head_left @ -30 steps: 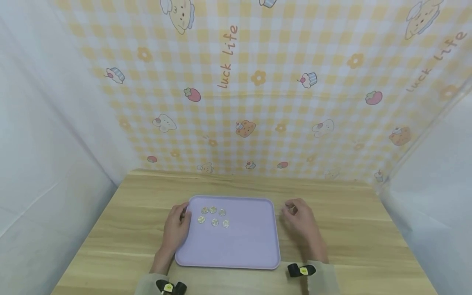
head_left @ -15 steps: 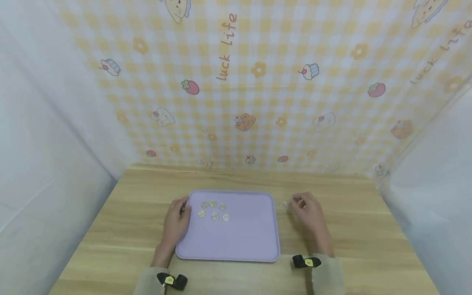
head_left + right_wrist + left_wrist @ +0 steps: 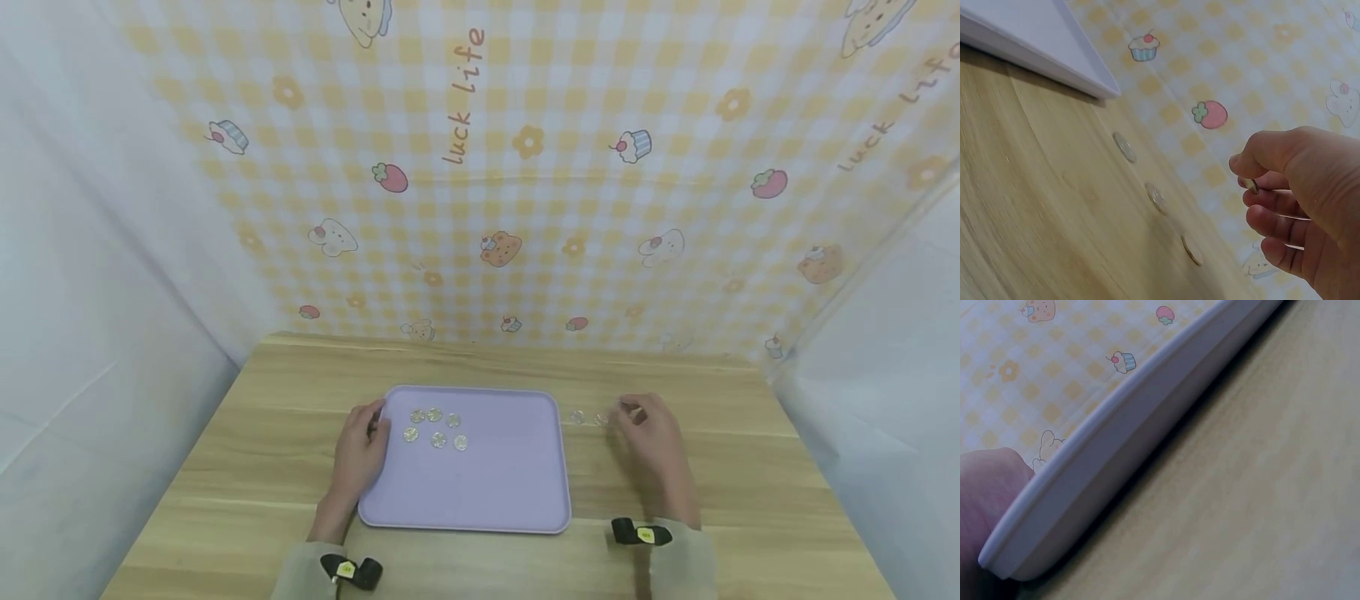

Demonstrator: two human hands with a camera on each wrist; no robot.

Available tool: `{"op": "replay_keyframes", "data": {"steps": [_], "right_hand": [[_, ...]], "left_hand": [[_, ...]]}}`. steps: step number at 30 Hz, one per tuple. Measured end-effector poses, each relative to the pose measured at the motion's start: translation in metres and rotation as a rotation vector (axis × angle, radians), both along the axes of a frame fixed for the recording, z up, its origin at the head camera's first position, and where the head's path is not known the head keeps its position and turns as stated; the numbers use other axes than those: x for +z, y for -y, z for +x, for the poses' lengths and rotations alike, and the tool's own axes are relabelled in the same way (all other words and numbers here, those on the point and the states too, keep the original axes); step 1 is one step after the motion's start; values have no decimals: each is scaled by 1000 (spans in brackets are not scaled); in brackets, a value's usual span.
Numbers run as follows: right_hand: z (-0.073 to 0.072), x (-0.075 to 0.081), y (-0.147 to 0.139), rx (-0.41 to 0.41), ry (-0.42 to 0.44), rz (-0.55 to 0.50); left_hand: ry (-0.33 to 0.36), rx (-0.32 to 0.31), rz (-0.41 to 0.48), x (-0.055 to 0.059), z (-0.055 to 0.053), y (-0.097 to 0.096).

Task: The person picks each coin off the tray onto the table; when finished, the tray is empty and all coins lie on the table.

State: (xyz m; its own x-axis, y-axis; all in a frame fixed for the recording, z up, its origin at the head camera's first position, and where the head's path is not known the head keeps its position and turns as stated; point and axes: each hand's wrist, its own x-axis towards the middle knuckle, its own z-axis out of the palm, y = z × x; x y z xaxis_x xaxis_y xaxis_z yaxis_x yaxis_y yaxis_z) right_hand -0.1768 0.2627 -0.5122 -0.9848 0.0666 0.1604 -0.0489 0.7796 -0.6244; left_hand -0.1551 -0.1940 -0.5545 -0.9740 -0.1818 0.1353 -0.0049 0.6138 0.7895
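Right wrist: right hand (image 3: 1322, 187) pinches a coin (image 3: 1251, 185); likely light, stiff, slick, best held edgewise. Left hand (image 3: 361, 451) grips tray (image 3: 502, 492).

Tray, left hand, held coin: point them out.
Tray (image 3: 480, 492), head view, on its bare floor.
Left hand (image 3: 361, 455), head view, on its back.
Held coin (image 3: 1252, 185), right wrist view, on its exposed part.

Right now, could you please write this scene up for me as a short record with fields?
Left hand: holds the left edge of the lilac tray
On the tray: six coins, roughly two rows of three
Right hand: pinches a single coin
Table: wood-grained; three coins in a row, right of the tray
Backdrop: yellow-and-white checks
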Motion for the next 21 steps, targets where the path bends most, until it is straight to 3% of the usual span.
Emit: {"op": "replay_keyframes", "data": {"steps": [11, 21], "right_hand": [[11, 1, -33, -56, 31, -45], [15, -1, -44, -76, 74, -64]], "left_hand": [[45, 2, -14, 2, 0, -2], [39, 9, -19, 3, 1, -2]]}}
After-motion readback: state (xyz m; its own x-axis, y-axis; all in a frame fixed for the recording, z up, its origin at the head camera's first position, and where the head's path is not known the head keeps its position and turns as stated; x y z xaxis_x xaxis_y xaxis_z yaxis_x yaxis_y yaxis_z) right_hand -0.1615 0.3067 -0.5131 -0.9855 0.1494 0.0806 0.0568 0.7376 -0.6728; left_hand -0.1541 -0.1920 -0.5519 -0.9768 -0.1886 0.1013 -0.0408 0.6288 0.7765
